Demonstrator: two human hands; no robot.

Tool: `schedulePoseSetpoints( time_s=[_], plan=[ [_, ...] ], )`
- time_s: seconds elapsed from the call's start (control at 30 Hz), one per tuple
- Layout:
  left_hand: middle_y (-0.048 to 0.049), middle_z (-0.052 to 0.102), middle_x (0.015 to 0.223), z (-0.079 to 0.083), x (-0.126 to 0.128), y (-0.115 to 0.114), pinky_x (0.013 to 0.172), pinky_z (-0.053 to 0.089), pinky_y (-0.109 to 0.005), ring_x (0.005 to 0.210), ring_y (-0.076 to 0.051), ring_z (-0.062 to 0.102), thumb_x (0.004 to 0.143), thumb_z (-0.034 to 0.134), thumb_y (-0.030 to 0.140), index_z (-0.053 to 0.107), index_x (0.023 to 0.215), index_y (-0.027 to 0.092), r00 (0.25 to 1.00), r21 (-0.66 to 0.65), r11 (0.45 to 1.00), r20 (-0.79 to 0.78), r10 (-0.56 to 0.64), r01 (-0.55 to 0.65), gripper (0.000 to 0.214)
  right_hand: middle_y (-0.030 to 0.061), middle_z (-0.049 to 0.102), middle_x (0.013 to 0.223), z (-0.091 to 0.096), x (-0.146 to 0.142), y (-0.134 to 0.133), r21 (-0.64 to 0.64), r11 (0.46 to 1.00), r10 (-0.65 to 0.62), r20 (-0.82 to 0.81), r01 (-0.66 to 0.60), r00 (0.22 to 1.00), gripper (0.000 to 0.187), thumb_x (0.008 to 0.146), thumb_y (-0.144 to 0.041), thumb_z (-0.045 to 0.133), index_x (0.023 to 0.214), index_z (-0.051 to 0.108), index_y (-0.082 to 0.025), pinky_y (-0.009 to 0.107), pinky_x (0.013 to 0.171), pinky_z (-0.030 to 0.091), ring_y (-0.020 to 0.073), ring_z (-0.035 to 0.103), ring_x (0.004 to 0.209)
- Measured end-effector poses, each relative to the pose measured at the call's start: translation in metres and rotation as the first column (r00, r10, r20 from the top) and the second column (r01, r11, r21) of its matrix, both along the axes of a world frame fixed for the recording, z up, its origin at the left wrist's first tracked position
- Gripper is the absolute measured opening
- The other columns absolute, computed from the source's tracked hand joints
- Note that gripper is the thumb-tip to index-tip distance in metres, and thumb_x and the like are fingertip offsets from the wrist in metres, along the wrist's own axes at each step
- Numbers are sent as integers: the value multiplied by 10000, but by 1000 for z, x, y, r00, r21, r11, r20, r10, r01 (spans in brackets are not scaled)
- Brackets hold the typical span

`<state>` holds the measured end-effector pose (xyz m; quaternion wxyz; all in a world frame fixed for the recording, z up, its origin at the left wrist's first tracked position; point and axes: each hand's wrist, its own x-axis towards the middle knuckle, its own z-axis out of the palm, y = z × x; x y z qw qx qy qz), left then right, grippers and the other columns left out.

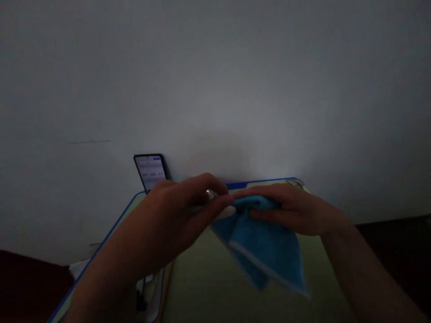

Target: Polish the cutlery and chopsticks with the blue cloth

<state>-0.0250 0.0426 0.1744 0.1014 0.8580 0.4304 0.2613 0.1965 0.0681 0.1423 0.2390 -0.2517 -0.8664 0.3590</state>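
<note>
My right hand point(286, 206) pinches a blue cloth point(269, 246) between thumb and fingers. Two pale-edged corners of the cloth hang down over the table. My left hand point(191, 206) is closed round a small whitish item point(225, 212) with a shiny part showing between the fingers. Most of that item is hidden, so its kind cannot be made out. Its pale end meets the folded cloth, and the fingertips of both hands nearly touch there.
A phone point(151, 172) with a lit screen leans against the wall point(215, 89) at the back left. Below is a greenish table point(202, 287) with a blue edge. Partly behind my left forearm lies a tray point(156, 296) with small dark and light things.
</note>
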Motion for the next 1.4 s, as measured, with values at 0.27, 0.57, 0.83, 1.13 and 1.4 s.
schedulePoseSetpoints(
  time_s=[0.27, 0.57, 0.83, 1.13, 1.4],
  plan=[
    [36, 660, 642, -4, 6, -2, 406, 338, -152, 521, -89, 584, 835, 510, 345, 603, 841, 224, 997, 7, 999, -65, -38, 38, 153, -10, 643, 1046, 7, 17, 2, 3, 999, -42, 132, 42, 990, 387, 837, -269, 492, 1224, 491, -269, 234, 723, 456, 140, 603, 881],
    [44, 630, 576, -4, 11, -6, 396, 341, -158, 416, -73, 522, 831, 493, 361, 608, 841, 206, 997, 59, 996, 21, 69, -70, 194, -24, 673, 857, 1, -4, -2, 367, 877, -316, -47, 311, 947, 217, 843, -294, 499, 1004, 612, -202, 173, 612, 400, 72, 597, 694],
    [73, 570, 526, -4, 4, 5, 425, 369, -134, 430, -55, 515, 842, 491, 351, 612, 832, 214, 998, -122, 993, 68, 14, -6, 184, -24, 659, 963, 4, 5, 0, 191, 964, -191, 24, 184, 981, 305, 873, -301, 441, 1157, 533, -239, 170, 625, 429, 78, 601, 754],
    [31, 603, 580, -8, -1, 10, 445, 392, -168, 484, -87, 540, 849, 463, 385, 616, 860, 188, 1000, -233, 972, -8, -22, 20, 250, -4, 644, 1020, 2, 20, 3, 39, 998, -56, 137, 51, 989, 407, 851, -302, 463, 1258, 454, -277, 224, 653, 449, 121, 600, 785],
    [25, 607, 588, -10, -3, 11, 442, 387, -168, 483, -89, 529, 850, 460, 380, 614, 861, 178, 1000, -212, 977, 1, 31, -30, 255, -6, 655, 790, -3, 3, 3, 226, 925, -336, 116, 304, 935, 273, 826, -410, 487, 970, 614, -216, 202, 566, 404, 99, 584, 645]
  ],
)
